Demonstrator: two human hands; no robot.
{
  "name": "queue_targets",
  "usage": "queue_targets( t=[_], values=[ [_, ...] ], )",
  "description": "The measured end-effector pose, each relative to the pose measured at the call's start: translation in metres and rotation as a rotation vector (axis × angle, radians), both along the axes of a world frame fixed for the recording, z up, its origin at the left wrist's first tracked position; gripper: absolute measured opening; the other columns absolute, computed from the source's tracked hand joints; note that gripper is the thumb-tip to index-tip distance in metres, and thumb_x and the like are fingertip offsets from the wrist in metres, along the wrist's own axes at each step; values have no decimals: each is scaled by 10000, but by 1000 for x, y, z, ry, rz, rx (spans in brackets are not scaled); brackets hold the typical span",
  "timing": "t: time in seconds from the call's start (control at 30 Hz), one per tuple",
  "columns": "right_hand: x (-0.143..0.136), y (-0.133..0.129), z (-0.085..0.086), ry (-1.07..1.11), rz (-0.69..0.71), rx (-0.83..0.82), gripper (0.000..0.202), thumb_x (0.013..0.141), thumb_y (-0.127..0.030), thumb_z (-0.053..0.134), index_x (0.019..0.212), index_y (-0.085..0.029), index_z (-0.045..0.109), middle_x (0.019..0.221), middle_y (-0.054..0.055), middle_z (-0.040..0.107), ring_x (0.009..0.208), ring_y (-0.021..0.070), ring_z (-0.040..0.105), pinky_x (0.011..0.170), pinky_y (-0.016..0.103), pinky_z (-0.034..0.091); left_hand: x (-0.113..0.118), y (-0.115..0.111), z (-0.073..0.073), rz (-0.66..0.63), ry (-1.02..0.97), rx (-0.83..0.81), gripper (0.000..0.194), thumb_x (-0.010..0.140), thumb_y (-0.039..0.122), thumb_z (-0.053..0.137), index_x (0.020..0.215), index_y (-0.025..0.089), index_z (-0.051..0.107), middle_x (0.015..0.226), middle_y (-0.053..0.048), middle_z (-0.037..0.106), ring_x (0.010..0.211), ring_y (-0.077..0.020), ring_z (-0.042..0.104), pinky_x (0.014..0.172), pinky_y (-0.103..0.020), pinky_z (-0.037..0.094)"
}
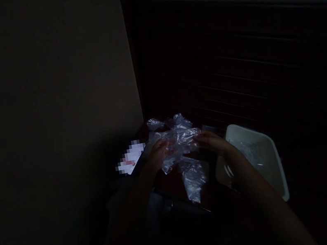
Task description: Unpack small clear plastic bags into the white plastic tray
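Observation:
In dim light, a crinkled clear plastic bag [184, 135] is stretched between my two hands. My left hand [161, 150] holds its left side, the fingers partly seen through the film. At the other end, my right hand [210, 139] pinches the right edge between thumb and fingers. More thin plastic bags lie under and around the hands on a dark reddish surface [173, 183]: one crumpled bag [194, 178] is nearest me, and another [155, 123] sits at the far left.
A white plastic bin [279, 166] stands to the right, partly behind my right forearm, with clear plastic [250, 152] inside. On the left is a lit, blurred-out screen [131, 157]. A pale wall [49, 74] rises at the left, and dark slatted panelling [234, 60] stands behind.

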State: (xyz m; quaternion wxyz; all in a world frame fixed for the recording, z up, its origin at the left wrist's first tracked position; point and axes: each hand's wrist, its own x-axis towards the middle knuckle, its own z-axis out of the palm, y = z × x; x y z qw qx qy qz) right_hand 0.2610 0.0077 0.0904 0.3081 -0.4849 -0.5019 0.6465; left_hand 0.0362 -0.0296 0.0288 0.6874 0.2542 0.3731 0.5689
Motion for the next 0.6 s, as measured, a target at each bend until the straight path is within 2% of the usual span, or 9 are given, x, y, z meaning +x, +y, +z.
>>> queue_targets(
  t=[0.1,0.2,0.33,0.43,0.6],
  values=[
    [-1,-2,1,-31,70,-11,338,616,-369,735,904,-219,641,934,26,677,820,147,621,721,260,487,3,1,-3,8,-10,-3,256,663,254,701,868,170,572,896,-63,675,735,-193,657,694,-352,518],
    [-1,-2,-2,-56,100,-2,333,580,-332,755,863,-202,639,880,20,677,784,142,614,699,257,486,4,1,-3,13,-15,-11,235,673,240,691,862,172,569,888,-62,674,752,-196,657,697,-346,518],
    [-1,1,-5,-63,37,3,231,564,-294,743,730,-187,623,764,8,660,707,130,598,685,267,485,4,1,-1,10,-7,-14,213,681,239,685,845,169,568,854,-59,675,730,-189,654,696,-347,523],
    [0,2,-5,-31,-27,5,215,583,-290,722,743,-199,612,778,0,651,724,132,599,689,278,495,2,1,-2,-23,30,-10,229,678,254,691,850,164,570,830,-59,675,701,-191,657,695,-360,529],
    [-1,1,-2,-68,-27,0,200,633,-329,688,743,-202,580,752,12,658,644,142,610,570,261,483,1,2,-4,-31,150,-23,269,652,297,712,825,159,558,728,-42,659,621,-184,648,636,-347,527]
  ],
)
